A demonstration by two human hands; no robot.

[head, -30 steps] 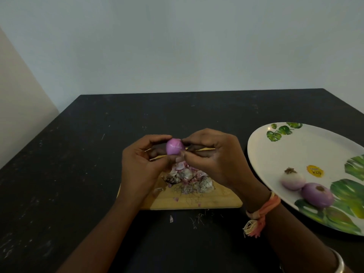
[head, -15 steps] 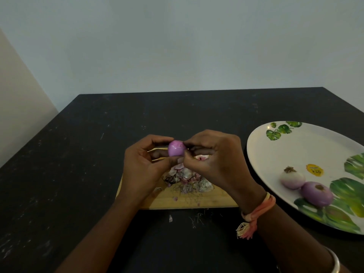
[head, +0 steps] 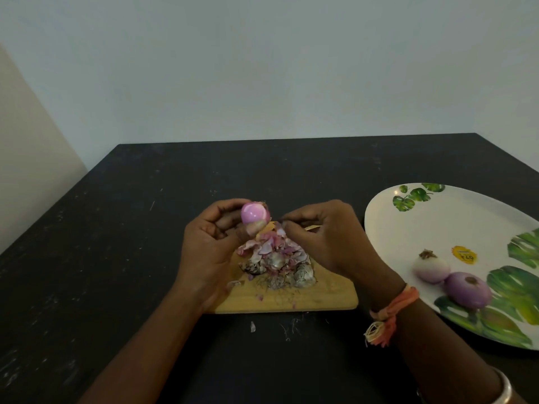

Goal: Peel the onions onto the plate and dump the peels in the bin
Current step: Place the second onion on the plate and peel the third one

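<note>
Evidently so skins drop onto the peel pile (head: 274, 258), left hand (head: 210, 243) pinches the onion (head: 254, 216) above it — right hand (head: 326, 237) fingers curled together, contents unclear.

Black table (head: 116, 228) against pale wall (head: 262, 68)

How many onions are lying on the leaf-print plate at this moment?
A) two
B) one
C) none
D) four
A: a pale onion and a purple onion rest side by side on the plate; the pink onion is gripped in the left hand, off the plate.
</note>
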